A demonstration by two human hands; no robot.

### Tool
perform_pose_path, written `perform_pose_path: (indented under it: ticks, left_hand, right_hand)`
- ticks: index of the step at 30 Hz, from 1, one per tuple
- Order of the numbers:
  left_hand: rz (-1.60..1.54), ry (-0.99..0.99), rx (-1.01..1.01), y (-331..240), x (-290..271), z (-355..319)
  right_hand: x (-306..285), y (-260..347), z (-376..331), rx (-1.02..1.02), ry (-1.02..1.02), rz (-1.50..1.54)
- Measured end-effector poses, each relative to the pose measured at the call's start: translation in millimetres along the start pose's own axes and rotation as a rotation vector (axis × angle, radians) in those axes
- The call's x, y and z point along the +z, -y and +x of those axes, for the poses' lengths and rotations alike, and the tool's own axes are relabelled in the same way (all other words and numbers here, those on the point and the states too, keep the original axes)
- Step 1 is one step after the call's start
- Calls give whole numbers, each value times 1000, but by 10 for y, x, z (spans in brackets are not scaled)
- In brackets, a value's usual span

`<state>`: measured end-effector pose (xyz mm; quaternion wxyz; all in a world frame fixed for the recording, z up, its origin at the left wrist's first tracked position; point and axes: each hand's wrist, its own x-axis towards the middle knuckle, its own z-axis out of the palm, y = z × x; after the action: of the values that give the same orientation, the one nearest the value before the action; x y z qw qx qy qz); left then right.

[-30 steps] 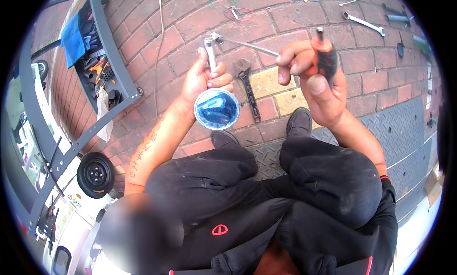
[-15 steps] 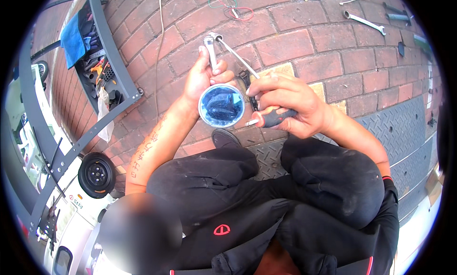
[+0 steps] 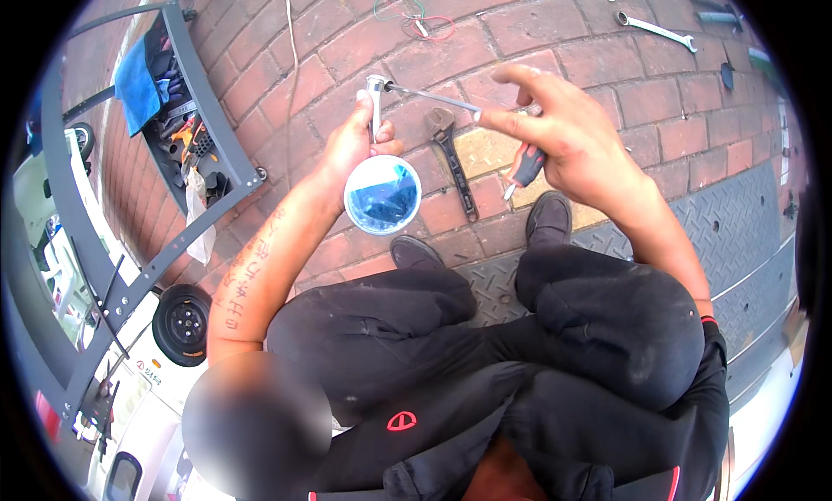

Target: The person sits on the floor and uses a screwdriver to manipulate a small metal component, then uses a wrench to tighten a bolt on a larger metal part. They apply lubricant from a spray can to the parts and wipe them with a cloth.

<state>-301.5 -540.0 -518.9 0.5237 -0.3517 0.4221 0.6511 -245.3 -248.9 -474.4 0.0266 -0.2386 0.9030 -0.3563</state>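
My left hand (image 3: pixel 351 146) is closed around a chrome stem (image 3: pixel 375 111), held upright with its round head away from me. Just below the fingers is a round disc (image 3: pixel 383 194) with a pale rim and shiny blue face; my fingers hide whether it joins the stem. From my right hand (image 3: pixel 581 137), a thin metal rod (image 3: pixel 433 97) reaches to the stem's head, its dark tip against or right beside it. A red-and-black screwdriver handle (image 3: pixel 527 165) with a short metal end rests in the right palm. I cannot tell whether rod and handle are one tool.
An adjustable wrench (image 3: pixel 452 163) lies on the brick paving between my hands. Farther off are a combination wrench (image 3: pixel 656 30) and thin red and green wires (image 3: pixel 420 24). At left stands a grey-framed tool cart (image 3: pixel 221 146); at right is a ridged metal plate (image 3: pixel 719 219).
Both hands have drawn apart: the left with stem and disc shifted slightly left, the right moved right and away from me. The adjustable wrench, mostly covered before, now shows fully.
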Motion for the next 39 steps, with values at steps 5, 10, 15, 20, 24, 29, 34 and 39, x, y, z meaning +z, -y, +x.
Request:
perform_pose_path:
  ticks: [5,10,15,20,24,29,34,39]
  left_hand:
    - [-7,-93,85,-189,299,-275]
    - [-60,-113,295,-207,694,-605]
    - [-21,-161,462,-138,953,-801]
    - [-93,-119,550,85,1097,-818]
    - [-45,-44,607,116,1234,-713]
    - [5,45,669,203,1319,-630]
    - [-21,181,683,280,1428,-635]
    - [-202,322,576,298,1512,-677]
  right_hand:
    - [26,-10,17,130,-331,217]
    - [130,32,-53,407,-464,1117]
    - [-1,54,-81,272,-472,1383]
    - [9,116,-41,157,-588,1662]
    - [-47,36,24,273,-762,1722]
    - [-186,-2,70,281,-817,1837]
    - [-328,-82,66,144,-797,1933]
    - [-477,17,169,-85,-749,1851]
